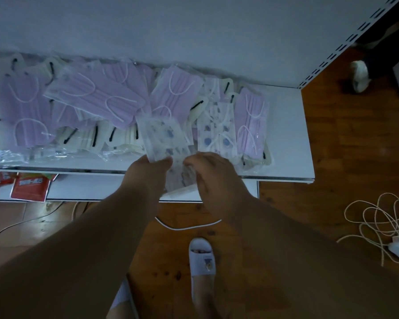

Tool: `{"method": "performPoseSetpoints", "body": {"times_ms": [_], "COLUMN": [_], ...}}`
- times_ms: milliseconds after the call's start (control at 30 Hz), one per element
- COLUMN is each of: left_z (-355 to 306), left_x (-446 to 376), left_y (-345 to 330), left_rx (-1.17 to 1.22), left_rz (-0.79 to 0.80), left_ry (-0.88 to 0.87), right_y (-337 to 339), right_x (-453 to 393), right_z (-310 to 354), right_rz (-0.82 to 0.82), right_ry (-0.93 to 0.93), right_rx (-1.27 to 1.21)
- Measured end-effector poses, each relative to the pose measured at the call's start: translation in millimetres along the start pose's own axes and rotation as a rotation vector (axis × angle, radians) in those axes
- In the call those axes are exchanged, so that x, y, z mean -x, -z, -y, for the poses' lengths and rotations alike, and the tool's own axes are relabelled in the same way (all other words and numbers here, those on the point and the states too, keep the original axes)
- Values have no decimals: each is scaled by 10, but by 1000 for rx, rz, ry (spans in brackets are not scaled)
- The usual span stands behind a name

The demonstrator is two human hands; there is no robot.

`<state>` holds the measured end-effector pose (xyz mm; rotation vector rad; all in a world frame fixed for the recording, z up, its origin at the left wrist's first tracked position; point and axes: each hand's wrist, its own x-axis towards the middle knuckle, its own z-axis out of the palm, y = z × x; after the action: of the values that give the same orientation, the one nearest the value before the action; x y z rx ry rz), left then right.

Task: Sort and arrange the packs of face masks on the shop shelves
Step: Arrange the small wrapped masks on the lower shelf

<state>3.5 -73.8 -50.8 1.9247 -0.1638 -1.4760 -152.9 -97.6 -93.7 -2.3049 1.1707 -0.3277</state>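
A: Hands?
B: Left hand and right hand both pinch 1 clear printed mask pack, held at the front edge of the white shelf.
A: Other stock?
B: Purple mask packs and cream packs heaped behind it. Red packets on the lower shelf, white cable on the floor.

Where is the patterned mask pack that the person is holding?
Centre of the head view: both hands grip the patterned pack at the shelf's front edge.
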Motion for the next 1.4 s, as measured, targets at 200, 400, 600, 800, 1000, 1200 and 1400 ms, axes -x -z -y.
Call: {"method": "performPoseSetpoints", "body": {"times_ms": [200, 400, 600, 800, 1000, 1200, 1400], "left_z": [63, 104, 97, 130, 204, 237, 217], "left_x": [-10, -31, -68, -2, -59, -42, 178], "left_y": [42, 1, -23, 61, 272, 614, 999], "left_rx": [-63, -49, -187, -106, 5, 107, 194], "left_rz": [-54, 0, -72, -25, 17, -20, 33], "left_ry": [25, 1, -73, -58, -25, -14, -6], "right_y": [149, 235, 311, 13, -58, -41, -178], "right_x": [-158, -283, -218, 35, 113, -23, -223], "right_z": [-188, -240, -108, 238, 386, 567, 934], "right_rz": [180, -71, -518, -258, -41, 115, 118], "right_ry": [-624, -711, -954, -843, -600, -466, -775], "right_rx": [295, 54, -818, -870, -546, -491, -840]}}
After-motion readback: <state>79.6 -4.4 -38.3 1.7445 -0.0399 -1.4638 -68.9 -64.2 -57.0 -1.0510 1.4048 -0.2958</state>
